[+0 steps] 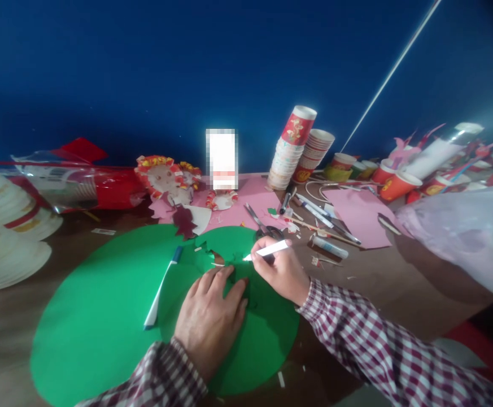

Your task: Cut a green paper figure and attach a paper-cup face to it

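My right hand (286, 277) grips a slim white marker (274, 249) with the fingers closed around its barrel. The marker's tip points left, just over the smaller round green paper sheet (267, 316); whether the tip contacts the paper, I cannot tell. My left hand (208, 316) lies palm down on the same sheet, holding no tool, with the fingers moderately spread and the thumb apart from them. The smaller sheet overlaps the right part of a larger round green paper sheet (89, 305). Both sheets lie on the brown tabletop (382, 282).

A white marker with blue ends (159, 291) lies diagonally on the green paper, left of my left hand. Small paper scraps lie just beyond my left fingertips. Black-handled metal scissors (269, 232) lie just beyond my right hand, blades directed away and left. A dark maroon leaf-shaped paper cutout (184, 221) is positioned at the far edge of the green paper.

Farther out, a pink paper sheet (250, 198) lies beyond the scissors. To its right are several loose pens and a clear cylindrical tube (330, 247). Behind the pens, a tall stack of red-and-white paper cups (291, 147) leans right. A second pink paper sheet (358, 215) lies right of the pens.
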A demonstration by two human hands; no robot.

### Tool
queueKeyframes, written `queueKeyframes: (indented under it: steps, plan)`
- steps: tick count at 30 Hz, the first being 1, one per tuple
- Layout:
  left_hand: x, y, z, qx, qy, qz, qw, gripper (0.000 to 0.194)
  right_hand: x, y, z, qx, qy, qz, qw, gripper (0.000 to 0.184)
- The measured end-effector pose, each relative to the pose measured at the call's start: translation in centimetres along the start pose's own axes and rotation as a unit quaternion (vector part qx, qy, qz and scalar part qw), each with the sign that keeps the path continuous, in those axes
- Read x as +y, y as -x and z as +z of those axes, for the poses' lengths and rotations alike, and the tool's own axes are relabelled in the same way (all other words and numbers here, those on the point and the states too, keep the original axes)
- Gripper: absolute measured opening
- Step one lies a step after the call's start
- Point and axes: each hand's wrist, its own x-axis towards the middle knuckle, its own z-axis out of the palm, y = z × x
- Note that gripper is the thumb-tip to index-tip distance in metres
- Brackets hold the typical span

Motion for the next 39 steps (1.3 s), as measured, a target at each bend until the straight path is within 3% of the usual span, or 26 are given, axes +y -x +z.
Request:
queueKeyframes:
  steps: [39]
  plan:
    - [0.0, -0.18, 0.07, 0.002, -0.017, 0.003, 1.0, 0.027, -0.16, 0.15, -0.15, -0.021, 0.011, 0.004, 1.0, 0.006]
